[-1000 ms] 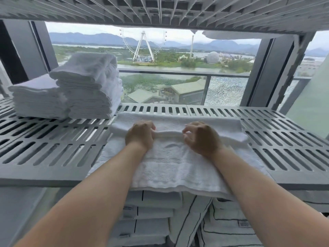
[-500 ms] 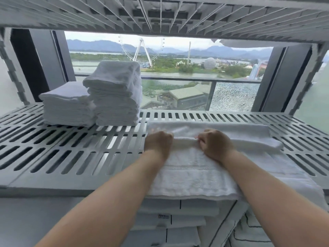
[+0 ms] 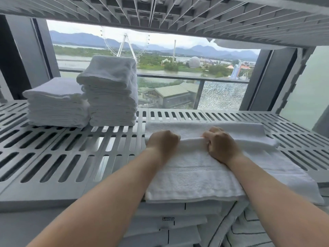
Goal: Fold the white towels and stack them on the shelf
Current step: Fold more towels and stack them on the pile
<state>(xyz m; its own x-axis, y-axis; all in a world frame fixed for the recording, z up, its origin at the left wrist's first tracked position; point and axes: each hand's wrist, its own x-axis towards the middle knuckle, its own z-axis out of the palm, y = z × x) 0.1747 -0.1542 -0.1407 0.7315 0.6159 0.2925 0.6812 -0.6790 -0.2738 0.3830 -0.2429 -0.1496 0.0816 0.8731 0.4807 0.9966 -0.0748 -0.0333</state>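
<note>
- On the slatted shelf [image 3: 71,157], right of centre: white towel [image 3: 192,175], spread flat, near edge hanging just over the shelf front, far part lying as a band toward the window.
- Across the middle of the towel: a raised fold, parallel to the shelf front, with the left hand [image 3: 162,142] and right hand [image 3: 221,145] set near each other on it.
- Fingers [image 3: 207,139] of both hands clenched round that fold, grasping the cloth from above; neither hand released.
- At the back left of the same shelf: low stack [image 3: 55,104] and tall stack [image 3: 112,97] of folded towels, touching one another, well apart from the hands.
- Below the shelf front: folded linens [image 3: 178,220] with dark stripes, one bearing a printed label.
- Step in hand, as judged: carrying the gripped fold over to double the towel; stacking of this piece not yet begun.
- For a clean fold: even grip on both sides, fold kept parallel to the shelf front, grip shifted outward toward the towel's ends to avoid lagging corners, edges matched before pressing flat.
- Risk, as judged: with both grips near the middle, sagging or skewed ends; with a hard pull, slipping of the overhanging near edge off the shelf.
- Handling, as judged: thick soft terry, prone to bulging at the crease; smoothing with a flat palm advisable.
</note>
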